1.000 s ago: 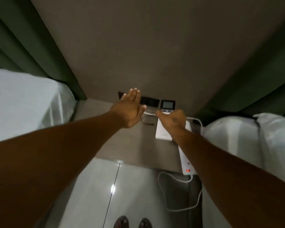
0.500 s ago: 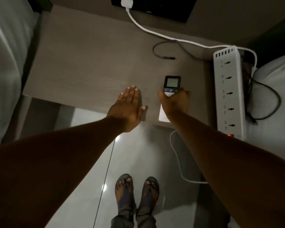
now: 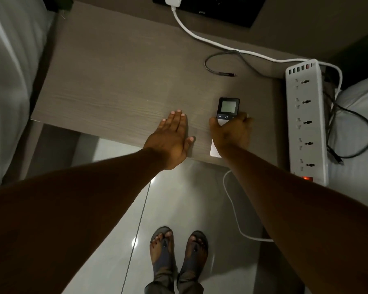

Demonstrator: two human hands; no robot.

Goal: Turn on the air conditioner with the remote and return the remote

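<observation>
The remote (image 3: 228,108) is white with a black top and a grey screen. It lies along the front right part of the wooden bedside table (image 3: 119,81). My right hand (image 3: 232,132) covers its middle and grips it, thumb on its left side. Only the screen end and a white corner at the table's edge show. My left hand (image 3: 171,139) is flat and open, fingers together, palm down over the table's front edge, left of the remote. The air conditioner is out of view.
A white power strip (image 3: 306,122) with a lit red switch lies at the table's right edge, its white cable (image 3: 200,37) running to a black wall panel (image 3: 212,9). A thin dark cable (image 3: 212,68) lies behind the remote. Beds flank the table. My sandalled feet (image 3: 179,249) stand on glossy tiles.
One second ago the view faced the wall with both hands raised; it has tilted down to the table. My right hand has lowered the remote onto the table near the front edge.
</observation>
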